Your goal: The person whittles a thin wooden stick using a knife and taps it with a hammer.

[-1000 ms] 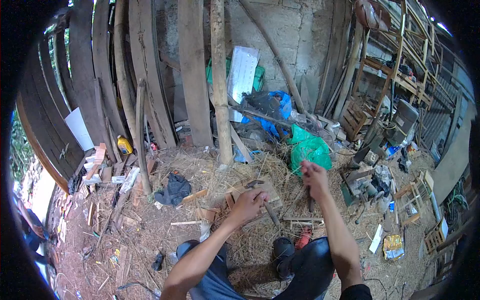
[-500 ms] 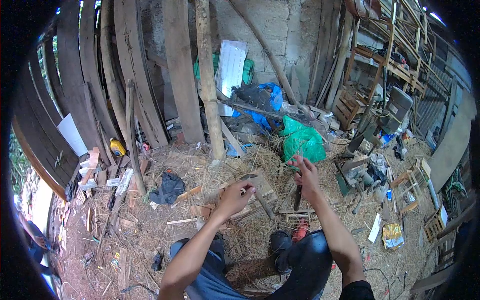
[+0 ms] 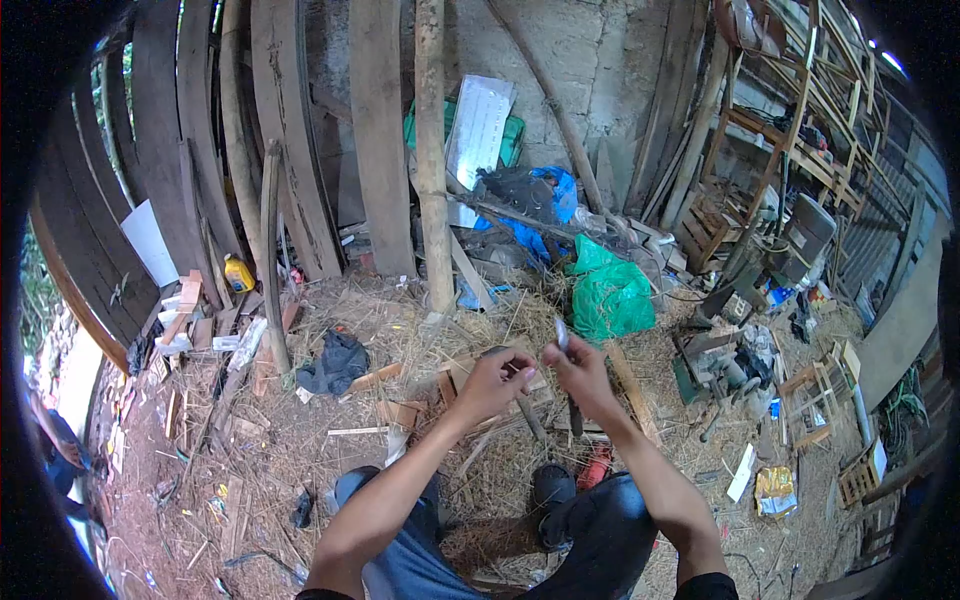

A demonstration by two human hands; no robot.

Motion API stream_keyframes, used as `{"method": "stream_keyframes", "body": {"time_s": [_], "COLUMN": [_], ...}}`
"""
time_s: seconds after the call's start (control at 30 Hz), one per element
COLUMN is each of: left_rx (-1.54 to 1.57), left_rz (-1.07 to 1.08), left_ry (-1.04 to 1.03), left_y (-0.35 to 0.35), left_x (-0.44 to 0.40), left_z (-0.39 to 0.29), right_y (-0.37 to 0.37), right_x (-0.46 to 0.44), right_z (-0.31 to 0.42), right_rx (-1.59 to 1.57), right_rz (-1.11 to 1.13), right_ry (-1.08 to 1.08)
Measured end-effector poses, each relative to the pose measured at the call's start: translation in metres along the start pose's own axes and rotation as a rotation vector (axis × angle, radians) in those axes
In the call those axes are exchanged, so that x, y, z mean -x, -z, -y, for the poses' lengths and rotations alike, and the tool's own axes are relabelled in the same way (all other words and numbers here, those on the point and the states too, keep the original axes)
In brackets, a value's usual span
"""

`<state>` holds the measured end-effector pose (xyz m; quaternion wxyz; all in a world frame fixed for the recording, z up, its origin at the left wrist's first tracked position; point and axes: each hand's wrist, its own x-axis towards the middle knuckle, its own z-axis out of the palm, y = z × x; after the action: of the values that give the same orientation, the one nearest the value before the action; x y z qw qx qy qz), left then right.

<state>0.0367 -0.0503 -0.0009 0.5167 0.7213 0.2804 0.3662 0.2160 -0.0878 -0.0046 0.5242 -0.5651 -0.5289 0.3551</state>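
My left hand is closed, with thumb and fingertips pinched together; whatever is between them is too small to make out. Close on its right, my right hand is wrapped round a slim tool. A pale, shiny end sticks up above the fist and a dark end hangs below it; the grip hides the middle. Below and behind my left hand shows a wooden handle, resting by a wooden block. A red object lies on the ground near my dark shoe.
Straw and wood scraps cover the ground. A green plastic bag sits beyond my hands, near a wooden post. To the left lie a black plastic bag and a yellow bottle. Wooden frames and clutter stand at right.
My right hand has moved left and down with the slim tool, and my left hand slightly right, so they are nearer each other. The view has shifted a little.
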Motion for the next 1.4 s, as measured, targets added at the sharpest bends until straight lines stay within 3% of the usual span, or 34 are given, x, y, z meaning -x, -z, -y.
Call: {"method": "stream_keyframes", "body": {"time_s": [0.1,0.23,0.3,0.37,0.43,0.53,0.6,0.7,0.77,0.83,0.87,0.97,1.03,1.07,1.1,1.17,1.23,1.3,1.37,1.4], "left_rx": [0.147,0.126,0.135,0.328,0.413,0.448,0.419,0.241,0.229,0.221,0.214,0.341,0.202,0.047,0.031,0.066,0.026,0.126,0.163,0.042], "left_rz": [-0.011,-0.092,-0.149,-0.367,-0.425,-0.529,-0.539,-0.617,-0.669,-0.772,-0.773,-0.716,-0.403,-0.423,-0.412,-0.396,-0.383,-0.407,-0.408,-0.412], "left_ry": [0.094,0.043,0.046,0.120,0.112,0.054,-0.022,-0.064,-0.092,-0.101,-0.093,-0.050,0.199,0.024,0.033,0.170,0.263,0.329,0.367,0.369], "left_y": [0.001,0.011,0.018,0.031,0.044,0.053,0.058,0.069,0.078,0.086,0.088,0.082,0.062,0.048,0.047,0.043,0.047,0.050,0.050,0.051], "left_x": [-0.002,-0.010,-0.015,-0.020,-0.026,-0.025,-0.022,-0.019,-0.014,-0.011,-0.010,-0.009,-0.006,-0.013,-0.010,-0.006,-0.005,-0.007,-0.010,-0.012], "left_z": [0.001,0.013,0.018,0.018,0.026,0.032,0.033,0.037,0.038,0.041,0.043,0.067,0.083,0.126,0.132,0.148,0.148,0.155,0.165,0.178], "right_y": [-0.016,-0.008,-0.004,-0.003,-0.006,-0.020,-0.025,-0.039,-0.054,-0.064,-0.069,-0.081,-0.093,-0.101,-0.108,-0.109,-0.102,-0.094,-0.088,-0.083], "right_x": [0.003,-0.002,-0.007,-0.004,0.001,0.006,0.008,0.005,0.002,-0.004,-0.011,-0.024,-0.028,-0.031,-0.031,-0.027,-0.027,-0.032,-0.032,-0.036], "right_z": [0.007,0.007,-0.005,-0.014,-0.015,-0.035,-0.039,-0.031,-0.012,-0.012,-0.032,-0.028,-0.050,-0.072,-0.077,-0.090,-0.102,-0.136,-0.158,-0.171], "right_rx": [0.025,-0.121,0.017,0.398,0.575,0.347,0.246,-0.008,0.007,0.389,0.299,0.284,0.243,0.075,-0.092,-0.105,0.156,0.264,0.876,0.864], "right_rz": [0.023,0.013,0.006,-0.028,0.004,0.100,0.259,0.355,0.332,0.309,0.237,0.319,0.324,0.316,0.305,0.307,0.256,0.223,0.133,0.141], "right_ry": [0.146,-0.004,0.042,0.357,0.329,0.238,-0.078,-0.201,-0.261,0.191,0.267,0.182,0.156,0.044,-0.066,-0.042,-0.228,-0.231,0.056,0.042]}}
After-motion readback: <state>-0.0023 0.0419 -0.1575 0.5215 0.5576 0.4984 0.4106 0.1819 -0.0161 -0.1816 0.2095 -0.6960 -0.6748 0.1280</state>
